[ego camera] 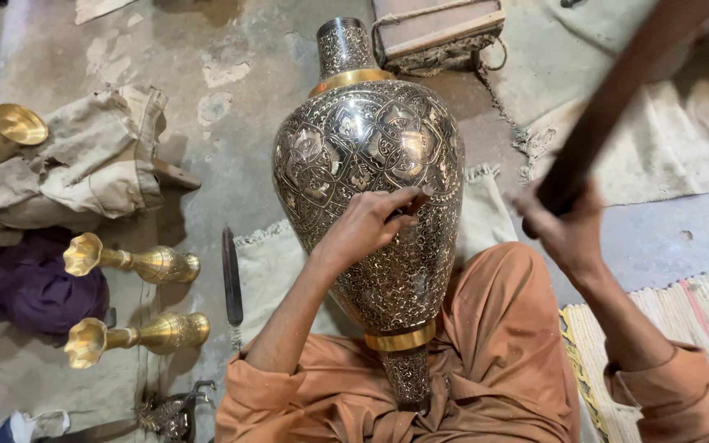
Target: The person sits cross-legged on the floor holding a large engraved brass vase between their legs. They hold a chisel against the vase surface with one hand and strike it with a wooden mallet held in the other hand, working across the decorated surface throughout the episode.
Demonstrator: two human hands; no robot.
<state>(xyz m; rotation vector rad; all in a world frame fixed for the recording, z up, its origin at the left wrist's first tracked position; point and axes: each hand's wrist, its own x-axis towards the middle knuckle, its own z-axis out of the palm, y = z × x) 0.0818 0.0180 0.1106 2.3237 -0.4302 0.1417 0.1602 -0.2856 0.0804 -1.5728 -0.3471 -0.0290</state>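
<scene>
We are seated on the floor with a large engraved brass vase (368, 172) lying across our lap, its neck pointing away from us and its foot tucked between our knees. Our left hand (363, 226) rests on the belly of the vase, fingers pinched together around a small dark engraving tool (411, 203) whose tip meets the patterned surface. Our right hand (564, 226) is clamped around a long dark wooden stick (609, 102), raised well apart from the vase and blurred at its far end.

To the left on the concrete lie two small brass trumpet vases (137, 262), a third brass piece (18, 123) propped on crumpled cloth (92, 168), and a dark file (231, 275) on a pale mat just beside the big vase.

As we judge it, the main risk is the round vase rolling in our lap, since only legs and one hand steady it; a roll would drag the tool tip across the finished pattern. A stick blow landing off the tool could catch our left fingers or dent the brass, and the pinch grip on so short a tool leaves little margin
</scene>
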